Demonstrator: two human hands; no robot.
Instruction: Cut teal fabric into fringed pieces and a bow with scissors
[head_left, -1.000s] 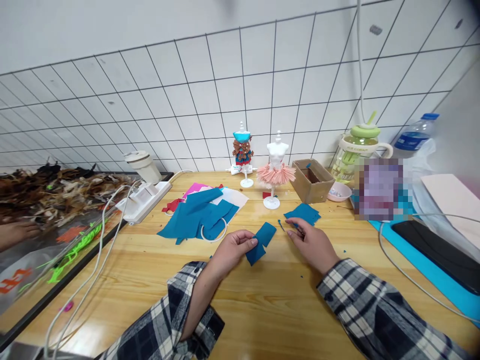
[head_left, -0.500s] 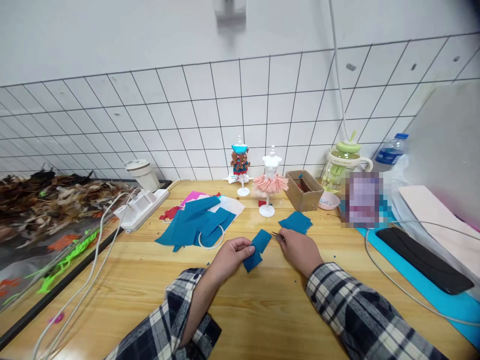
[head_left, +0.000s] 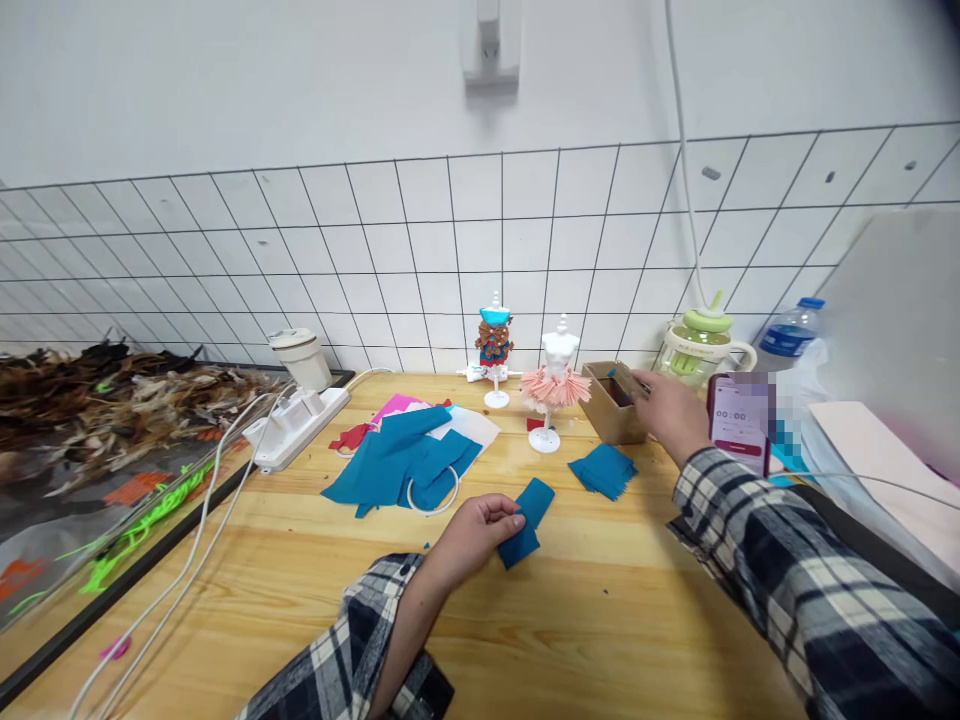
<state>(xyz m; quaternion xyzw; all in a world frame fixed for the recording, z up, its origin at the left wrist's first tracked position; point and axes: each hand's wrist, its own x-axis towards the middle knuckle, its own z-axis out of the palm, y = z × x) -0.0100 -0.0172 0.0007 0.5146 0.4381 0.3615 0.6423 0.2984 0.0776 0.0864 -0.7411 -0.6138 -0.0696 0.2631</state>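
Note:
Two overlapping pieces of blue fabric (head_left: pixel 536 503) are pinched between the thumb and fingers of my left hand (head_left: pixel 484 528), just above the table. My right hand (head_left: pixel 671 410) reaches to the small brown cardboard box (head_left: pixel 615 420), its closed fingers at the box's right rim. Small scissors (head_left: pixel 642 383) appear to be in those fingers, mostly hidden. A stack of blue fabric pieces (head_left: pixel 603 470) lies in front of the box. Larger blue cloth (head_left: pixel 390 460) is spread to the left, with a white ring (head_left: pixel 433 512) on it.
Two mini dress forms stand at the back, one with a pink ruffled skirt (head_left: pixel 555 387), one in brown and blue (head_left: pixel 495 340). A phone (head_left: pixel 739 425), green-lidded jug (head_left: pixel 694 350) and bottle (head_left: pixel 791 330) are right. A power strip (head_left: pixel 300 425), cables and feathers (head_left: pixel 112 410) lie left.
My right hand has moved from beside the held fabric, right and away from me, to the cardboard box. My left hand keeps its pinch on the fabric. The view has tilted up slightly.

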